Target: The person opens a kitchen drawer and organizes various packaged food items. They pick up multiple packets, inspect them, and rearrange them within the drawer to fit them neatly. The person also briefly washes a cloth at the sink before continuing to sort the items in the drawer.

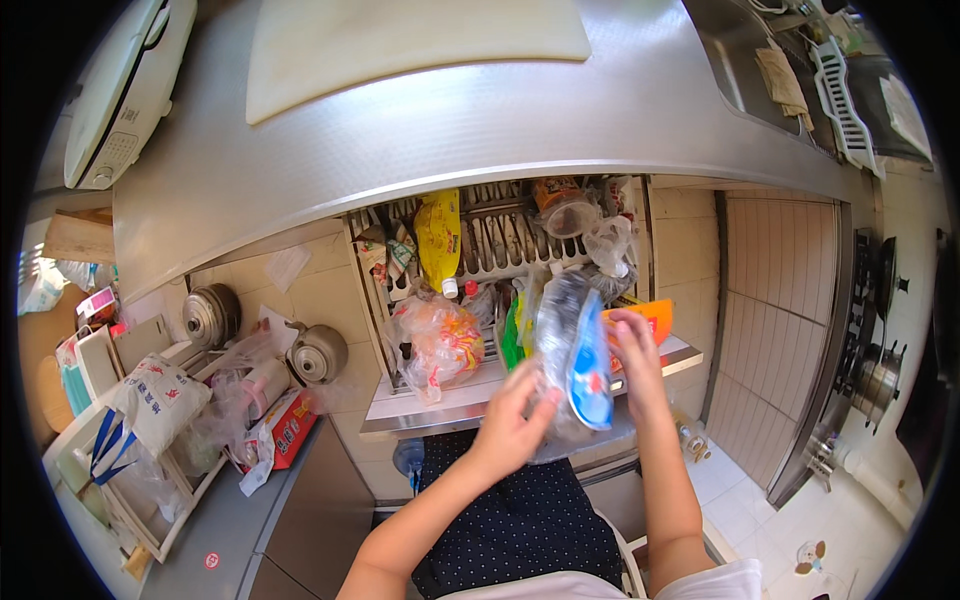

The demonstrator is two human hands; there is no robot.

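Observation:
In front of me a drawer is pulled out beneath the steel counter. My left hand grips the lower side of a clear plastic bag, which is blurred. Against the bag's right side stands a blue packet, tilted above the drawer front. My right hand is at that packet's right edge with its fingers raised; whether it grips the packet is unclear. Just behind those fingers lies an orange packet. A yellow spouted pouch, a crumpled bag with red and yellow print and a green packet also fill the drawer.
A white cutting board lies on the counter. To the left are a kettle, a lidded pot and a cluttered rack. The sink is at upper right, with a gas stove below it.

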